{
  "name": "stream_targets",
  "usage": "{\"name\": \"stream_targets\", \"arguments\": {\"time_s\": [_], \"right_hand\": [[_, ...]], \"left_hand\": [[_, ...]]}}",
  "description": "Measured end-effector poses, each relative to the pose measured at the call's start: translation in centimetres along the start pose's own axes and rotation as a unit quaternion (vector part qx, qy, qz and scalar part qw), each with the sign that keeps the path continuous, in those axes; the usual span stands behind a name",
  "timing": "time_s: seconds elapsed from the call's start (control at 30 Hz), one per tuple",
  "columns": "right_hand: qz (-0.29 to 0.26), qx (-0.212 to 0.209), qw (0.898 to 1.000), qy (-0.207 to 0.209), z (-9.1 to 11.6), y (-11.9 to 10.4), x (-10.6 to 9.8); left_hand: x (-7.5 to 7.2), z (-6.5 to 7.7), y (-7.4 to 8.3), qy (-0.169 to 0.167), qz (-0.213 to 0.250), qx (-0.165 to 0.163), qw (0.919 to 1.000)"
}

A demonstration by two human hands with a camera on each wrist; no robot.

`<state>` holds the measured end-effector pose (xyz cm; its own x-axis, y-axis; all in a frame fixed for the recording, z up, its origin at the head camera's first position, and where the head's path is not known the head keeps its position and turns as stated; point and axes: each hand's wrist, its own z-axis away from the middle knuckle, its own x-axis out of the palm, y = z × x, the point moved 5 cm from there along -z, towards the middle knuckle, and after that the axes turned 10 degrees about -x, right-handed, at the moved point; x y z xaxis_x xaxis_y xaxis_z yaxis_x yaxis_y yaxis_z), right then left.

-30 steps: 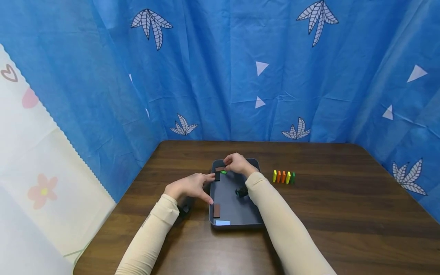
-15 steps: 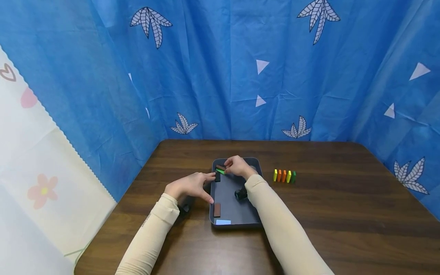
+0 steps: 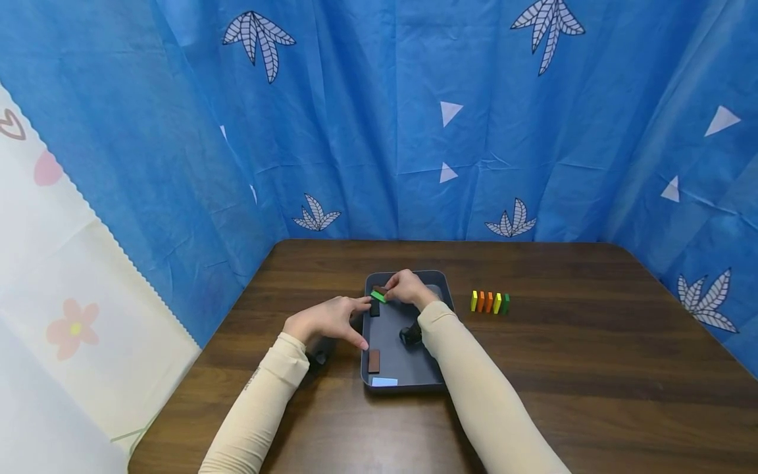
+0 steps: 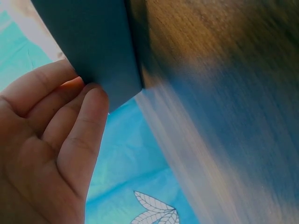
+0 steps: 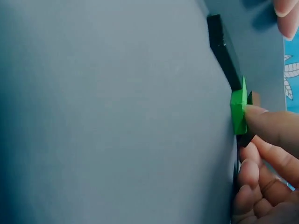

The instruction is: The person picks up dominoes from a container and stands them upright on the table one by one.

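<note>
My right hand (image 3: 406, 288) reaches into the far left part of a dark grey tray (image 3: 408, 386), pinching a bright green block (image 3: 379, 297). In the right wrist view the thumb (image 5: 273, 126) presses the green block's side, and the other fingers curl below. A brown block (image 3: 380, 289) lies right behind the green one, partly hidden by the fingers. One end of the green block meets a black block (image 5: 223, 51) along the tray's left wall. My left hand (image 3: 331, 320) rests at the tray's left rim, thumb spread from the fingers, fingertips touching the wall.
Inside the tray's near left corner lie another brown block (image 3: 374, 361) and a pale blue block (image 3: 385, 382). Several yellow, orange and green blocks (image 3: 489, 303) stand in a row right of the tray on the wooden table (image 3: 592, 342). A blue curtain (image 3: 379, 131) hangs behind.
The green block has moved left, up to the black block's end, with my right hand on it. The brown block behind it has tilted. My left hand has stayed put.
</note>
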<state>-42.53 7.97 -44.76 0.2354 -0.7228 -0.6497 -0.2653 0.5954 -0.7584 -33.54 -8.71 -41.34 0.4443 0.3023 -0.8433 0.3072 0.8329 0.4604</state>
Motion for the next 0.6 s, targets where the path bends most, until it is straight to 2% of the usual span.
{"name": "stream_targets", "arguments": {"time_s": [0.3, 0.6], "right_hand": [[-0.05, 0.059, 0.997, 0.014, 0.21, -0.29, 0.48], [-0.018, 0.036, 0.999, -0.007, 0.14, -0.9, -0.1]], "left_hand": [[0.27, -0.2, -0.22, 0.001, 0.006, -0.003, 1.0], [0.05, -0.11, -0.17, 0.004, 0.003, -0.006, 1.0]]}}
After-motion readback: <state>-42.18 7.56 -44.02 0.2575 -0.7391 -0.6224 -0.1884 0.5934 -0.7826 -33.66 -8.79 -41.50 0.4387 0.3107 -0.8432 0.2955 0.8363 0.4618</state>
